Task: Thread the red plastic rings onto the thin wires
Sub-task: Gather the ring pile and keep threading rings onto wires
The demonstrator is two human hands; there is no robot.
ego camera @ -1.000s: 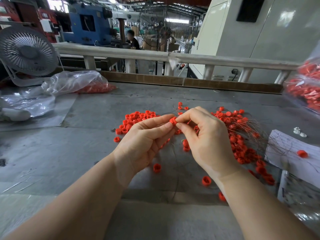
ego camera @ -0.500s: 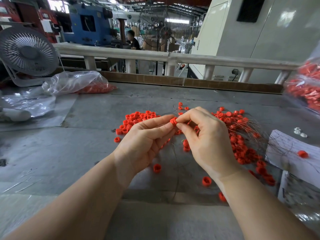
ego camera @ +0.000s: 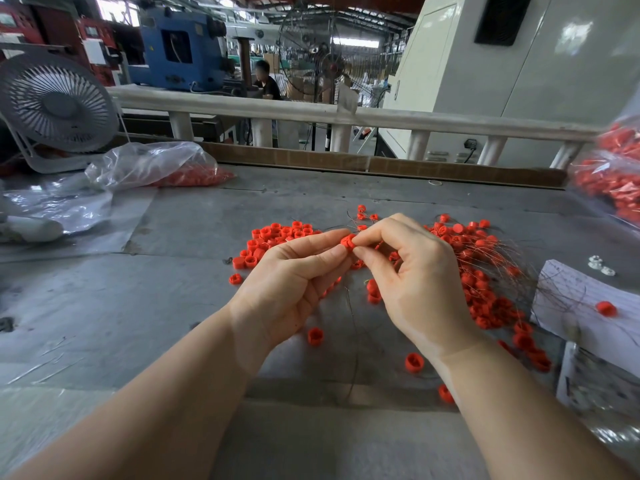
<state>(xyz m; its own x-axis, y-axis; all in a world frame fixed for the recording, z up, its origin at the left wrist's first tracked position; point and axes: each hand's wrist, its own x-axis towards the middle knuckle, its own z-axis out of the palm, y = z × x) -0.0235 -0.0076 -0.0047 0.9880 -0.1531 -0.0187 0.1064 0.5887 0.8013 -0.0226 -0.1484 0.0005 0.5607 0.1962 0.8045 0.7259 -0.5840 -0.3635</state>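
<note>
Both hands [ego camera: 349,271] still pinch the same red ring [ego camera: 347,242], barely moved.

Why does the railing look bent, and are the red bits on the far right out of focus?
Head view: the wide-angle lens bows the white railing and stretches the forearms near the bottom corners. The bag of red rings at the right edge is smeared and soft, while the red ring pinched between the left hand and right hand is sharp. Lighting is soft daylight with faint shadows.

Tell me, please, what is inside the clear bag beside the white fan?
The clear bag holds red rings, heaped at its right end. The crumpled plastic hides what else, if anything, lies in the rest.
</note>
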